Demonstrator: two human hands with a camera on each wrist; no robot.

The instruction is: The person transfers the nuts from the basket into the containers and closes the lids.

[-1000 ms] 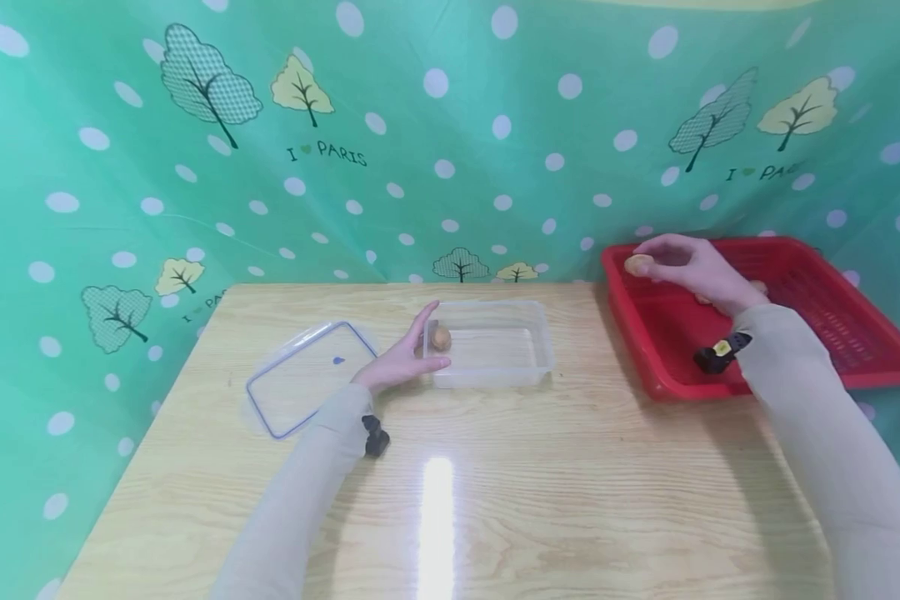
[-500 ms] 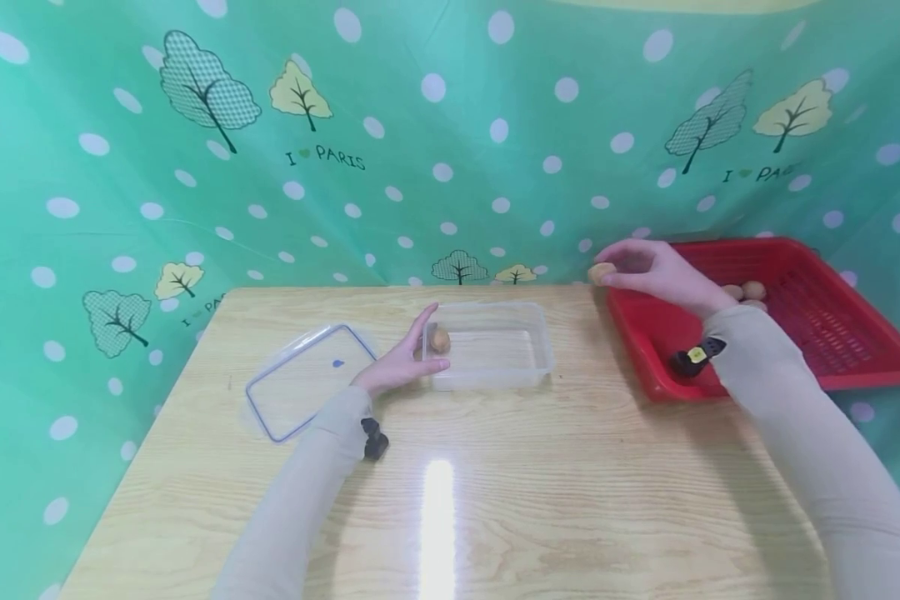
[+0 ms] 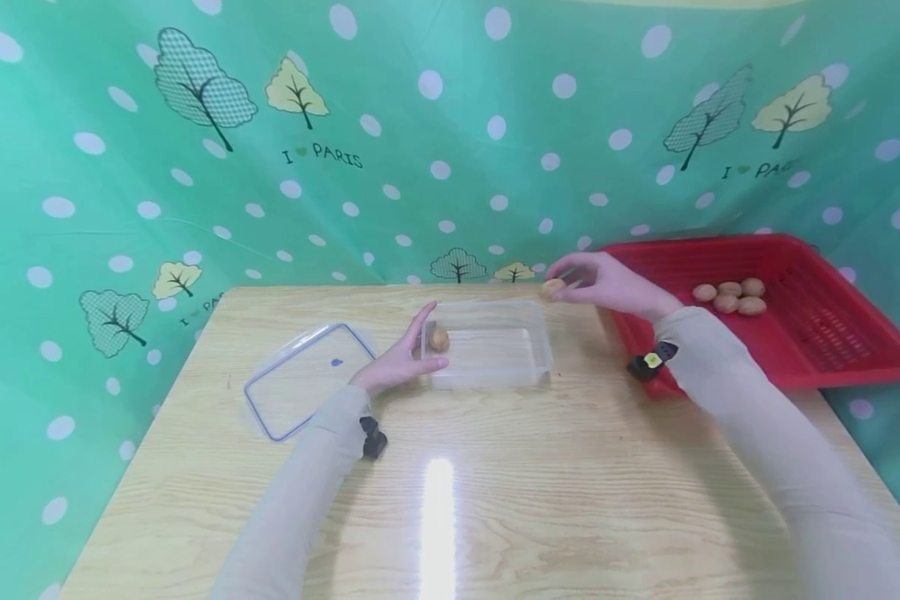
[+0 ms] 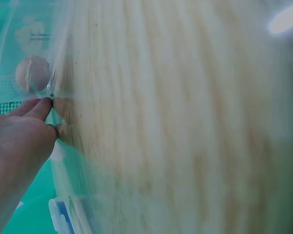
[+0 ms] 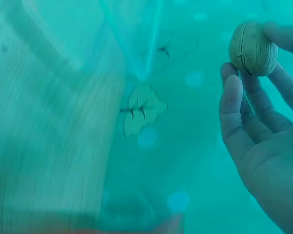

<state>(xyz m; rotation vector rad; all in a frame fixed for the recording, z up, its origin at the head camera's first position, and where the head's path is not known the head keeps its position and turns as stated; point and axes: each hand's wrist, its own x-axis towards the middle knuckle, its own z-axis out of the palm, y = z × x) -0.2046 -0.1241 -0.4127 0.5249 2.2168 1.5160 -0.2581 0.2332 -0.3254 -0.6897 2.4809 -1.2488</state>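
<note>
My right hand (image 3: 596, 283) pinches a walnut (image 3: 552, 288) (image 5: 252, 48) between fingertips, above the far right corner of a clear plastic box (image 3: 528, 354). One walnut (image 3: 439, 339) (image 4: 32, 73) lies inside the box at its left end. My left hand (image 3: 401, 360) (image 4: 19, 141) rests against the box's left wall with straight fingers, thumb along the front corner. Several more walnuts (image 3: 729, 297) lie in the red basket (image 3: 840, 350) at the right.
The box's clear lid (image 3: 307, 379) with a blue rim lies flat on the wooden table (image 3: 450, 500), left of my left hand. A green dotted curtain (image 3: 435, 142) hangs behind the table and round its sides.
My right hand has carried the walnut leftward out of the red basket to the box's far right corner. The left hand has stayed at the box.
</note>
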